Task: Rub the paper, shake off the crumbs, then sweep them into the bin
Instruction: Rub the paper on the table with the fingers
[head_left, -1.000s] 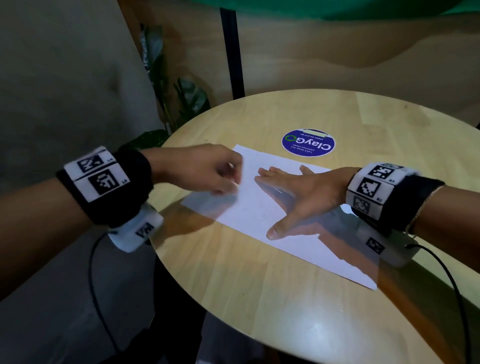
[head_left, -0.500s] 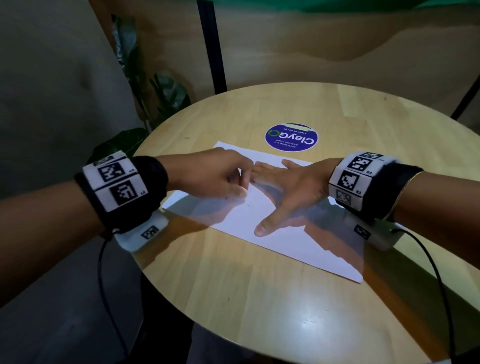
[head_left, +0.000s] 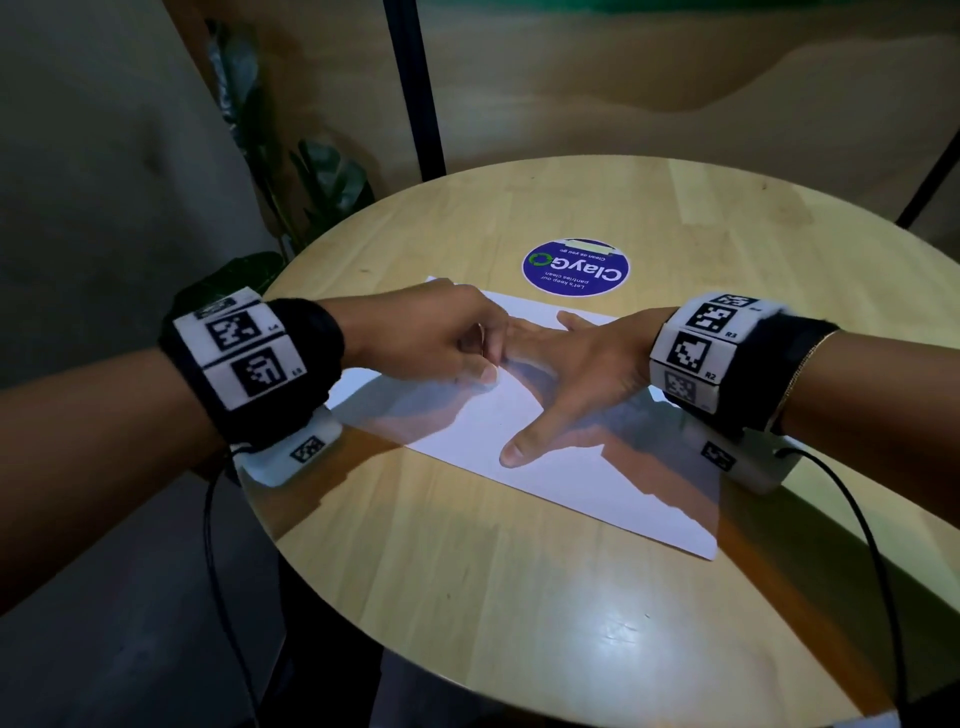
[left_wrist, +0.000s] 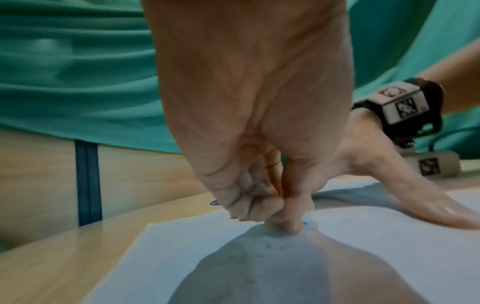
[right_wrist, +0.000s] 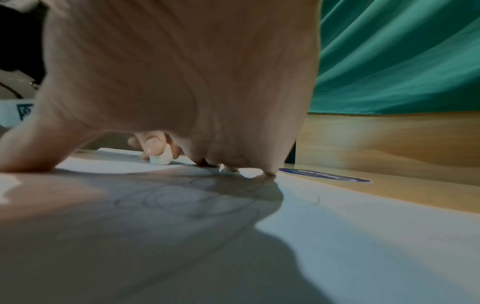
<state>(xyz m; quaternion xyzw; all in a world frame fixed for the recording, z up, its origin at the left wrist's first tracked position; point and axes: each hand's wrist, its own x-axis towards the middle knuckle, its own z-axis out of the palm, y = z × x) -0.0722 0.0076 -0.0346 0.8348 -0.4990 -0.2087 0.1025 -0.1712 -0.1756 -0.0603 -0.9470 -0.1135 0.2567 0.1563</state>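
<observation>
Head view
Paper (head_left: 545, 457): white sheet, flat on round wooden table (head_left: 519, 597), lying at a slant across its middle.
Left hand (head_left: 431, 338): knuckles up over the sheet's far-left part, fingers curled tight, tips down on the paper; pinched object hidden here.
Right hand (head_left: 582, 364): flat on the sheet, fingers spread and straight, thumb stretched toward the near edge; fingertips touching the left hand's.
Sticker (head_left: 575, 267): round, blue, on the table just beyond the paper.
Plant (head_left: 317, 176): dark leaves past the table's left rim.
Wrists: black bands with white marker blocks, cables hanging down.

Left wrist view
Left hand (left_wrist: 249, 123): fingers (left_wrist: 259, 205) bunched together, pressed down onto the paper (left_wrist: 376, 246); small dark specks on the sheet around and below the tips.
Right hand (left_wrist: 389, 181): just beside, thumb lying flat on the paper.
Background: green cloth (left_wrist: 78, 72) above a wooden wall.

Right wrist view
Right hand (right_wrist: 182, 82): palm arched over the paper (right_wrist: 363, 236), fingertips (right_wrist: 270, 172) and thumb pressing it down.
Eraser (right_wrist: 162, 158): small, white, pinched by the left hand's fingers (right_wrist: 153, 144), its underside on the paper.
Pencil marks: faint looping lines on the sheet under the palm.
Sticker (right_wrist: 324, 174): thin blue sliver on the table to the right.
</observation>
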